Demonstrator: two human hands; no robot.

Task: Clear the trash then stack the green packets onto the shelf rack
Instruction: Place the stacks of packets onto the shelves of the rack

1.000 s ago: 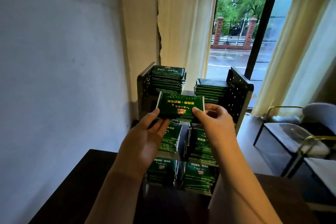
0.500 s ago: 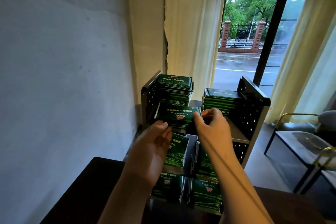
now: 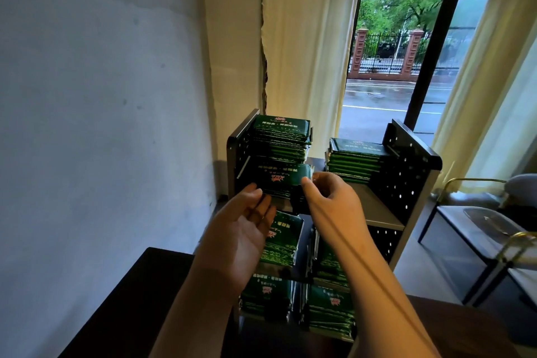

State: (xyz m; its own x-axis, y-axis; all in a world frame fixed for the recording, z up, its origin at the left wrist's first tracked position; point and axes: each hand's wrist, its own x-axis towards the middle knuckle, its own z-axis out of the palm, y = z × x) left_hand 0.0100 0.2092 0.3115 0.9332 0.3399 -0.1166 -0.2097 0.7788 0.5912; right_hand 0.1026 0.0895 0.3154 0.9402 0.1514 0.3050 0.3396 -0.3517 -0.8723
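Note:
A black perforated shelf rack (image 3: 406,180) stands ahead with stacks of green packets on several levels. Its top level carries a tall left stack (image 3: 280,136) and a lower right stack (image 3: 354,160). One green packet (image 3: 279,180) lies nearly flat at the foot of the tall left stack, over a few other packets. My right hand (image 3: 328,200) pinches its right edge with thumb and curled fingers. My left hand (image 3: 241,232) is palm up with straight fingers, the tips at the packet's left corner. More packets fill the middle level (image 3: 283,241) and the lower level (image 3: 331,308).
A dark table (image 3: 116,314) spans the foreground under my arms. A pale wall is close on the left. Cream curtains (image 3: 305,52) and a tall window lie behind the rack. A gold-framed chair (image 3: 494,229) stands on the floor to the right.
The packet has gone forward from in front of the rack to the foot of the top left stack and tilted flatter. Both hands followed it. My left palm has opened upward.

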